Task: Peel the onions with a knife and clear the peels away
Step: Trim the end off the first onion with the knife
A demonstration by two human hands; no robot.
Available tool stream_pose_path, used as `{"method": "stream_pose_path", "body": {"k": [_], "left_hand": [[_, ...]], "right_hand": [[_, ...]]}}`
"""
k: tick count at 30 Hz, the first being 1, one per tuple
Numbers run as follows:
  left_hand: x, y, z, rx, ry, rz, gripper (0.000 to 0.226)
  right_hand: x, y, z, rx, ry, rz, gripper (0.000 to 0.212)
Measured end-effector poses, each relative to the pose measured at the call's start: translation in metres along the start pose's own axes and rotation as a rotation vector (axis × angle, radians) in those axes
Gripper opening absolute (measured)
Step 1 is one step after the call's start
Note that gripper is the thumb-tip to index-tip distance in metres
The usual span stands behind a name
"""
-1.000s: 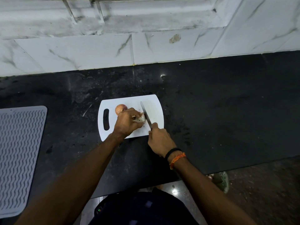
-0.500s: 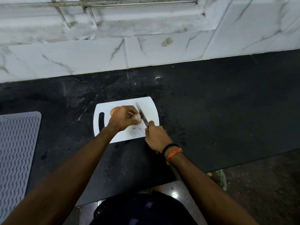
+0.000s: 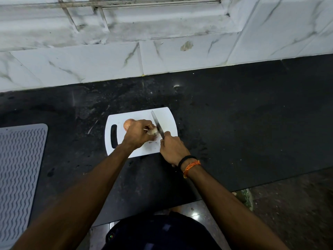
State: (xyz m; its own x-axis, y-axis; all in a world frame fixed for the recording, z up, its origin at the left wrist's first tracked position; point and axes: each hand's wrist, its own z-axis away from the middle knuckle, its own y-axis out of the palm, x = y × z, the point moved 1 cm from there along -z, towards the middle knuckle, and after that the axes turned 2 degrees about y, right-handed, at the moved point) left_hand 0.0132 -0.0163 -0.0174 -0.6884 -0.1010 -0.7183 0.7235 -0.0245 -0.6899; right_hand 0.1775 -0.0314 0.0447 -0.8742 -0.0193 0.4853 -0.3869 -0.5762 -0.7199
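A pale, part-peeled onion (image 3: pixel 153 131) sits on a white cutting board (image 3: pixel 169 121), gripped in the curled fingers of the left hand (image 3: pixel 137 135); the right hand (image 3: pixel 172 147) clasps a knife (image 3: pixel 157 124) against it. A second, unpeeled onion (image 3: pixel 127 124) waits behind. Small, firm and likely slippery, the onion looks best held across its middle.

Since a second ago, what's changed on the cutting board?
Little has changed. The left hand still grips the pale onion and the right hand still holds the knife, its blade against that onion. The second onion stays put on the cutting board. The camera itself shifted.
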Motion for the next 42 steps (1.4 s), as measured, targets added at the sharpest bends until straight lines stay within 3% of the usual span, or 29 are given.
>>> {"method": "stream_pose_path", "body": {"k": [12,36,42], "left_hand": [[-0.007,0.009,0.006,-0.066,0.080,-0.029,0.022],[0.001,0.016,0.009,-0.130,0.012,0.047,0.030],[0.003,0.017,0.008,-0.132,-0.048,0.065,0.035]], "right_hand": [[0.001,0.004,0.008,0.009,0.009,0.001,0.029],[-0.005,0.024,0.004,-0.029,-0.005,-0.001,0.031],[-0.036,0.063,0.026,-0.060,0.044,0.045,0.031]]}}
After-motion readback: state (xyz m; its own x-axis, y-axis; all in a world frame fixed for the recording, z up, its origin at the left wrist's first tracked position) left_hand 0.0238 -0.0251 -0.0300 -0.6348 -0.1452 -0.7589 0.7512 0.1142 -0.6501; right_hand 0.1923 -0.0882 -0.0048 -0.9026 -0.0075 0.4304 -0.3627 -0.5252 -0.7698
